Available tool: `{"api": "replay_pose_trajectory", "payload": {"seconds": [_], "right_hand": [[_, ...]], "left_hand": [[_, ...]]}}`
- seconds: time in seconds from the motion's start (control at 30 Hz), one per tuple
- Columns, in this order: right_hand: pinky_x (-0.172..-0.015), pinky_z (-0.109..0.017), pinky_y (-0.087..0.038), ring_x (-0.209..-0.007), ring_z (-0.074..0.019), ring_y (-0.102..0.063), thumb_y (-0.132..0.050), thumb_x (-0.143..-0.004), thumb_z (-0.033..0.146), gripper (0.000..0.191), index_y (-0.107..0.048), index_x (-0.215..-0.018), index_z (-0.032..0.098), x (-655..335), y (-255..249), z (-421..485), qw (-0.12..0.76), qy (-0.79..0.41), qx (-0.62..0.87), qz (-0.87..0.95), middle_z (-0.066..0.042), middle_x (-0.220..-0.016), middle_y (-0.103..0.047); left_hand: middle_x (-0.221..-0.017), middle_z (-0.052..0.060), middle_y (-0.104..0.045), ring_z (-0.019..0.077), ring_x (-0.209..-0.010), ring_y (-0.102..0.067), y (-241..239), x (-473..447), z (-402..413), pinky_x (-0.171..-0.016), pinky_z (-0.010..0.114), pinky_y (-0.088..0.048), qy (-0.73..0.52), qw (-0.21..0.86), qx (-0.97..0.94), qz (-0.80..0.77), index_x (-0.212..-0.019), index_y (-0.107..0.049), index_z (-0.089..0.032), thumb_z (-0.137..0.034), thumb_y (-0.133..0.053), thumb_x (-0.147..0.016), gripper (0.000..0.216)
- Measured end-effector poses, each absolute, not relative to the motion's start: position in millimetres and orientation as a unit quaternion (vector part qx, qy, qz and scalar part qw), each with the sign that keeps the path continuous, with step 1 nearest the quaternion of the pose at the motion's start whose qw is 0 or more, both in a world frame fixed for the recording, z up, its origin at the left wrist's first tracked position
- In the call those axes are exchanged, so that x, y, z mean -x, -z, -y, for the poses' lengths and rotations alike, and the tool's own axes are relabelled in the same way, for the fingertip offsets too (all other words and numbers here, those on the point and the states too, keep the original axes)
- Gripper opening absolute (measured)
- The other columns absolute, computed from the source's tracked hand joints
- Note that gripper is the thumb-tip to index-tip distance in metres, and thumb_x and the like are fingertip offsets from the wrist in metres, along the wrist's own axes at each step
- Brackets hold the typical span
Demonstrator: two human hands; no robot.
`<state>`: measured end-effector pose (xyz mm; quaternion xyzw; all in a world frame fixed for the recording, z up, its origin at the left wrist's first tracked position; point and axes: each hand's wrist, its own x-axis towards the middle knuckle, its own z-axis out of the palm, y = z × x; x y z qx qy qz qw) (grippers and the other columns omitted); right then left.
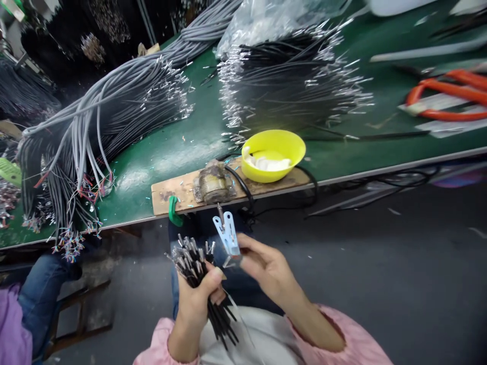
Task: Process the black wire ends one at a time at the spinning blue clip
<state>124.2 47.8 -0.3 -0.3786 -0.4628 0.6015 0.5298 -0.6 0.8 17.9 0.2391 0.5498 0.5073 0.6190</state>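
Note:
My left hand (pixel 200 296) is wrapped round a bundle of black cables (pixel 222 324), their silvery, stripped ends fanning out above the thumb. A thin pale strand hangs beside the bundle. My right hand (pixel 266 266) has its curled fingertips at the lower right edge of a light blue clothes peg (pixel 227 234); they seem to pinch it. The peg sits at the end of a metal shaft (pixel 219 210) that sticks out of a small, taped-over motor (pixel 215 183). Something small and reddish shows at the peg's lower end, too small to name.
The motor is on a wooden board (pixel 163 197) at the green table's edge, with a green clamp (pixel 174 212) and a yellow bowl (pixel 274 142) holding white material. Behind lie black wires (pixel 281 91), grey cables (pixel 102 91) and orange-handled scissors (pixel 449 96). Someone's leg (pixel 45 284) shows at left.

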Motion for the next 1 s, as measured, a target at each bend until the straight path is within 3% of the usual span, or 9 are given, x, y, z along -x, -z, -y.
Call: {"api": "replay_pose_trajectory", "payload": {"seconds": [0.13, 0.23, 0.33, 0.47, 0.63, 0.8, 1.0], "right_hand": [[-0.062, -0.03, -0.044, -0.064, -0.0188, -0.055, -0.065, -0.076, 0.04, 0.023, -0.066, -0.065, 0.02, -124.0, -4.6, -42.5, 0.536, -0.568, 0.348, 0.519, -0.004, -0.063, -0.061], [-0.06, -0.028, -0.046, -0.061, -0.017, -0.056, -0.065, -0.073, 0.05, 0.031, -0.065, -0.068, 0.019, -124.2, -5.3, -45.1, 0.492, -0.664, 0.317, 0.465, -0.003, -0.064, -0.062], [-0.057, -0.027, -0.046, -0.058, -0.0155, -0.056, -0.069, -0.067, 0.054, 0.037, -0.064, -0.07, 0.018, -125.3, -6.1, -57.5, 0.471, -0.721, 0.328, 0.388, -0.001, -0.061, -0.061], [-0.054, -0.026, -0.042, -0.056, -0.0145, -0.053, -0.065, -0.065, 0.062, 0.046, -0.063, -0.065, 0.016, -122.8, -18.1, -78.6, 0.494, -0.729, 0.331, 0.34, -0.001, -0.059, -0.059], [-0.043, -0.022, -0.033, -0.046, -0.0094, -0.04, -0.071, -0.059, 0.06, 0.047, -0.055, -0.051, 0.016, -113.1, -38.7, -89.5, 0.473, -0.768, 0.311, 0.301, 0.002, -0.051, -0.049], [-0.045, -0.023, -0.035, -0.047, -0.0103, -0.04, -0.072, -0.057, 0.059, 0.045, -0.053, -0.054, 0.018, -107.3, -37.9, -88.0, 0.497, -0.761, 0.318, 0.27, 0.004, -0.052, -0.046], [-0.042, -0.025, -0.03, -0.044, -0.0109, -0.035, -0.048, -0.073, 0.069, 0.058, -0.045, -0.045, 0.019, -119.6, -26.2, -69.4, 0.503, -0.641, 0.346, 0.466, 0.003, -0.046, -0.04]], "left_hand": [[-0.041, -0.006, -0.04, 0.0045, -0.033, -0.033, -15.8, 2.8, -1.0, -0.035, 0.022, -0.028, -0.506, 0.6, -0.251, -0.566, -0.059, -0.057, -0.015, -0.045, -0.077, -0.058, 0.036], [-0.045, -0.004, -0.048, 0.0075, -0.038, -0.04, -16.9, 4.9, -0.4, -0.04, 0.024, -0.035, -0.514, 0.568, -0.276, -0.58, -0.06, -0.062, -0.015, -0.039, -0.079, -0.057, 0.03], [-0.058, 0.0, -0.059, 0.015, -0.056, -0.054, -20.5, 6.6, 1.9, -0.058, 0.028, -0.046, -0.526, 0.53, -0.304, -0.591, -0.061, -0.067, -0.017, -0.031, -0.08, -0.055, 0.021], [-0.067, 0.001, -0.063, 0.0206, -0.072, -0.058, -27.9, 5.6, 5.9, -0.079, 0.034, -0.046, -0.534, 0.49, -0.338, -0.6, -0.059, -0.07, -0.021, -0.027, -0.08, -0.055, 0.012], [-0.071, 0.003, -0.065, 0.0257, -0.076, -0.059, -35.7, 1.7, 1.3, -0.075, 0.039, -0.049, -0.53, 0.47, -0.364, -0.605, -0.062, -0.072, -0.028, -0.03, -0.077, -0.059, 0.006], [-0.073, 0.002, -0.067, 0.0267, -0.075, -0.058, -38.3, 0.1, -3.9, -0.077, 0.041, -0.049, -0.526, 0.415, -0.413, -0.617, -0.063, -0.072, -0.032, -0.031, -0.075, -0.061, 0.004], [-0.065, 0.003, -0.067, 0.0253, -0.069, -0.059, -38.9, 5.9, 1.7, -0.076, 0.038, -0.047, -0.524, 0.368, -0.422, -0.642, -0.061, -0.075, -0.027, -0.023, -0.077, -0.058, 0.005]]}}
